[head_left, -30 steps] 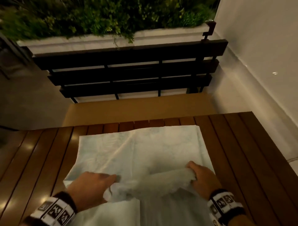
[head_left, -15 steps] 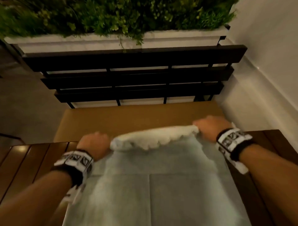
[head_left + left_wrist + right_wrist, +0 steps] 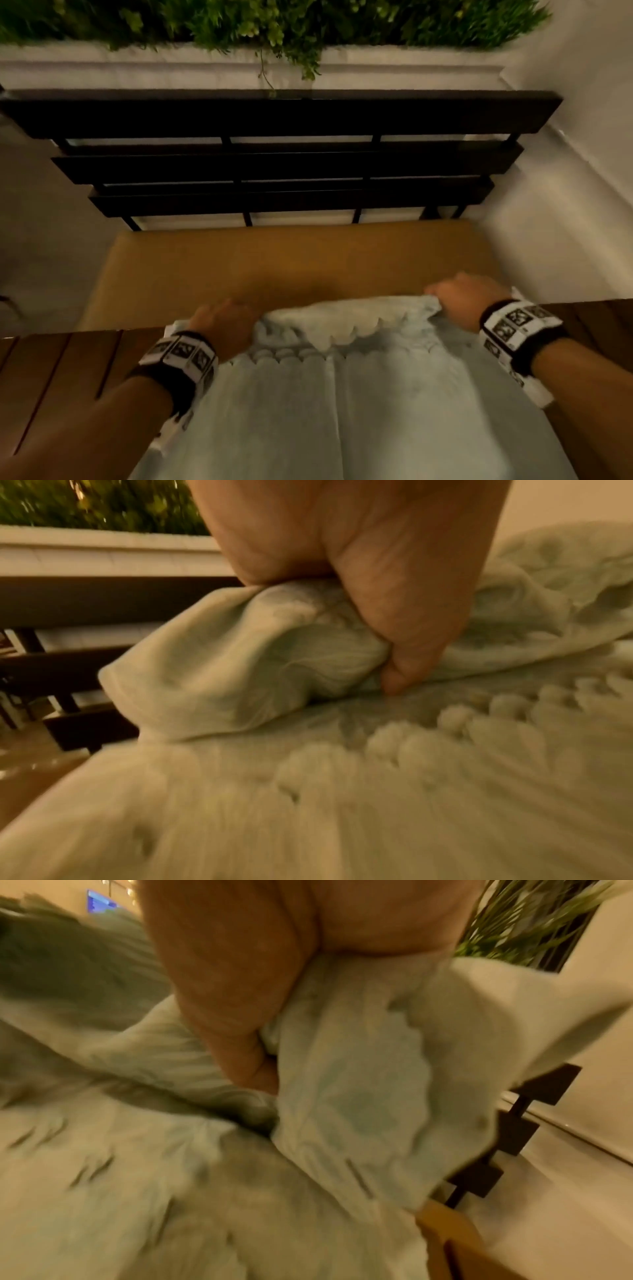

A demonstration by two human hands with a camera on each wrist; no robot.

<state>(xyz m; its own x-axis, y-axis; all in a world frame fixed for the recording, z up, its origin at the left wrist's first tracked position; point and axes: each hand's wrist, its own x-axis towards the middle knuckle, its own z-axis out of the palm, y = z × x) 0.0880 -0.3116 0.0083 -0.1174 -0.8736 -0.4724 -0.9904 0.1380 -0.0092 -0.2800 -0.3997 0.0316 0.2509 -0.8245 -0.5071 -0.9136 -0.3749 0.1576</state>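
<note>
A pale green cloth (image 3: 342, 411) with a scalloped edge lies over the dark wooden slat table (image 3: 68, 370). Its near edge is folded up and carried to the table's far edge. My left hand (image 3: 222, 322) grips the folded edge's left corner; the left wrist view shows my left hand (image 3: 377, 601) bunching the cloth (image 3: 240, 669) between thumb and fingers. My right hand (image 3: 466, 294) grips the right corner, and the right wrist view shows my right hand (image 3: 240, 1001) holding a bunch of the cloth (image 3: 359, 1083).
Beyond the table stands a bench with a tan seat cushion (image 3: 291, 263) and a dark slatted back (image 3: 274, 154). Behind it a white planter (image 3: 239, 65) holds green plants. A white wall (image 3: 582, 171) closes the right side.
Both hands carried the cloth's near edge from the near side across to the table's far edge. The head view tilted forward, so the bench sits larger in the frame.
</note>
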